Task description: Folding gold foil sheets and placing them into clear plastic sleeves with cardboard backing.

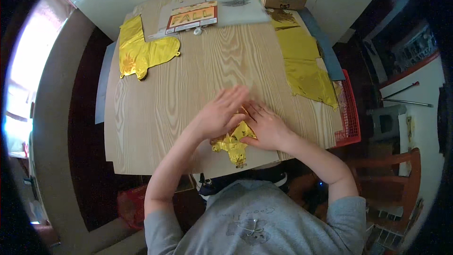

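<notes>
A crumpled gold foil balloon (236,152) lies near the front edge of the wooden table. My right hand (268,130) rests on it with the fingers spread flat. My left hand (221,112) is just over the balloon's left side, its fingers stretched out and slightly blurred, overlapping my right fingertips in the view. The two hands hide the balloon's far part. I cannot tell whether the left palm touches the foil.
Flat gold foil balloons lie at the table's left (147,53) and right (304,66). Toward the back are a printed package (192,17), a small white roll (197,31), a clear plastic sheet (236,13) and a cardboard box (283,4). A red basket (350,108) stands beyond the right edge.
</notes>
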Demonstrator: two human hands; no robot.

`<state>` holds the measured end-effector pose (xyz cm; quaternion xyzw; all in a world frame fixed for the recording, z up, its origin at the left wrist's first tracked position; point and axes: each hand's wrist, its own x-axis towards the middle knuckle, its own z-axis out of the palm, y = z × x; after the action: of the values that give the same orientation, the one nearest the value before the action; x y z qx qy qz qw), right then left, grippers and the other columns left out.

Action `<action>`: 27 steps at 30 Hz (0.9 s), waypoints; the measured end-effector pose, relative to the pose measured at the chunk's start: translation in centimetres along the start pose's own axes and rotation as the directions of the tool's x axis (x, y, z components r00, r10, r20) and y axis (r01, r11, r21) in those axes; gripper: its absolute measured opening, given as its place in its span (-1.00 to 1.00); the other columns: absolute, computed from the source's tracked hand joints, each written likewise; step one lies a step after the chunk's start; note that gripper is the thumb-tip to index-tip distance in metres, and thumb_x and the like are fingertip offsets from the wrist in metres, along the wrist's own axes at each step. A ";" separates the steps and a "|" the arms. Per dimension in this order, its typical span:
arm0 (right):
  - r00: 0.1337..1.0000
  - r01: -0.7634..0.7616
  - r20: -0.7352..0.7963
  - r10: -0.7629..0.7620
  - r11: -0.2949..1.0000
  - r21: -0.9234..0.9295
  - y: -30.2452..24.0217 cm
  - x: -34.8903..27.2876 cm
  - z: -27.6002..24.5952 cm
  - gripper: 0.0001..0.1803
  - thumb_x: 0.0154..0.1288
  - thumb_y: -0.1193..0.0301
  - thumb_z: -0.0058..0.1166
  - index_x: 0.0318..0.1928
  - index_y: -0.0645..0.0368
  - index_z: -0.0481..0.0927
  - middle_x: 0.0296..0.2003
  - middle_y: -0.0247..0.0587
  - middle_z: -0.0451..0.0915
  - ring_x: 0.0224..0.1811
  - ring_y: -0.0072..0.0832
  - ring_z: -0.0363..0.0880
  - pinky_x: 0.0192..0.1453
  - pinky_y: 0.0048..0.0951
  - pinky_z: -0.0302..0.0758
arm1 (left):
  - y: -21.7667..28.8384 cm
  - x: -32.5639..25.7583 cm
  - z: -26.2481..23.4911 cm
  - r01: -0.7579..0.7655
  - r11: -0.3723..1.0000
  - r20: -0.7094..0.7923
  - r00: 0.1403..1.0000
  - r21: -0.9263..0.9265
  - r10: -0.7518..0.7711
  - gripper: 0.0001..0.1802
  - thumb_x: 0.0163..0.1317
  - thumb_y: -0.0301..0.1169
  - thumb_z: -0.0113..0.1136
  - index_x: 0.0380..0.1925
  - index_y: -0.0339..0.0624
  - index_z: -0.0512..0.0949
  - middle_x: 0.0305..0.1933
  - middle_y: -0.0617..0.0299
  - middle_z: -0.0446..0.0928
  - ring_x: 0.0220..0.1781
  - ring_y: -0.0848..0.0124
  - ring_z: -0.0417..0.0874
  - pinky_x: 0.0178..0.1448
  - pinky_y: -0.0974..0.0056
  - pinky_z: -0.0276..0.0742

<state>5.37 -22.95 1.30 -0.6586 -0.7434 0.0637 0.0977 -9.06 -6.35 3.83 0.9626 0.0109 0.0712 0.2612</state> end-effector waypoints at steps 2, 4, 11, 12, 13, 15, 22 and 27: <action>1.000 -0.013 0.009 0.013 1.000 0.007 0.0 0.0 0.2 -0.10 0.24 -0.13 0.03 0.31 0.40 0.24 0.35 0.28 0.18 0.47 0.04 0.06 0.53 -0.04 -0.02 | -1.4 0.7 1.6 -0.052 0.994 0.088 0.995 0.096 0.044 -0.29 0.40 -0.10 -0.13 0.42 -0.29 0.06 0.51 -0.04 0.06 0.56 0.07 -0.01 0.58 -0.07 -0.20; 0.999 -0.037 0.006 0.037 0.999 0.034 0.1 -0.2 0.6 -0.09 0.25 -0.13 0.03 0.31 0.42 0.23 0.35 0.29 0.17 0.47 0.04 0.06 0.54 -0.04 -0.03 | -1.8 0.9 2.2 -0.098 0.979 0.146 0.987 0.181 0.072 -0.29 0.39 -0.10 -0.12 0.42 -0.27 0.06 0.51 0.01 0.08 0.56 0.11 0.01 0.58 -0.06 -0.20; 0.994 0.031 -0.102 -0.034 0.999 -0.029 -0.1 -0.2 -0.1 -0.11 0.20 -0.11 0.09 0.25 0.43 0.31 0.27 0.20 0.30 0.42 -0.03 0.16 0.51 -0.05 0.02 | -2.2 -0.7 1.8 -0.112 0.936 0.138 0.988 0.333 0.069 -0.29 0.33 -0.17 -0.11 0.43 -0.20 0.08 0.53 0.13 0.07 0.57 0.19 0.02 0.57 -0.09 -0.22; 0.994 0.035 -0.104 -0.042 0.997 -0.063 -0.5 -0.4 -0.3 -0.12 0.17 -0.11 0.12 0.23 0.42 0.35 0.25 0.16 0.34 0.39 -0.06 0.21 0.50 -0.06 0.06 | -2.2 -0.7 1.8 -0.110 0.937 0.140 0.988 0.331 0.067 -0.29 0.31 -0.17 -0.11 0.43 -0.20 0.08 0.53 0.14 0.06 0.57 0.20 0.02 0.57 -0.10 -0.23; 0.993 0.040 -0.105 -0.050 0.995 -0.096 -0.9 -0.6 -0.5 -0.13 0.14 -0.11 0.14 0.21 0.41 0.38 0.23 0.11 0.38 0.36 -0.09 0.25 0.49 -0.06 0.09 | -2.3 -0.8 1.8 -0.114 0.934 0.142 0.988 0.340 0.069 -0.29 0.31 -0.17 -0.12 0.43 -0.20 0.08 0.53 0.14 0.06 0.57 0.20 0.01 0.57 -0.11 -0.23; 0.992 0.091 -0.094 -0.090 0.996 0.011 -2.4 -1.2 -1.1 -0.16 0.07 -0.11 0.20 0.16 0.36 0.45 0.18 0.00 0.43 0.31 -0.17 0.31 0.45 -0.07 0.15 | -2.3 -0.8 1.9 -0.122 0.925 0.144 0.987 0.360 0.074 -0.28 0.30 -0.17 -0.15 0.43 -0.20 0.09 0.54 0.15 0.05 0.57 0.20 0.01 0.57 -0.12 -0.23; 0.988 0.060 -0.147 -0.041 0.990 0.130 -3.4 -0.8 -0.4 -0.23 -0.07 -0.02 0.34 0.10 0.21 0.53 0.09 -0.15 0.49 0.23 -0.23 0.37 0.41 -0.10 0.23 | -2.6 -0.9 1.9 -0.127 0.928 0.152 0.985 0.350 0.078 -0.28 0.26 -0.17 -0.25 0.43 -0.17 0.10 0.55 0.18 0.03 0.58 0.19 -0.02 0.57 -0.12 -0.26; 0.987 0.016 -0.159 0.016 0.981 0.195 -3.3 -0.1 -0.4 -0.37 -0.08 0.02 0.36 -0.05 0.14 0.59 -0.07 -0.24 0.52 0.08 -0.25 0.42 0.24 -0.17 0.33 | -3.3 -0.8 2.0 -0.131 0.942 0.170 0.982 0.310 0.081 -0.30 0.29 -0.15 -0.33 0.44 -0.13 0.11 0.55 0.22 0.03 0.59 0.18 -0.04 0.57 -0.13 -0.30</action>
<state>2.26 -23.52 2.40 -0.6488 -0.7233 0.0837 0.2212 -9.52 -4.56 0.34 0.9939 -0.0500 0.0074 0.0976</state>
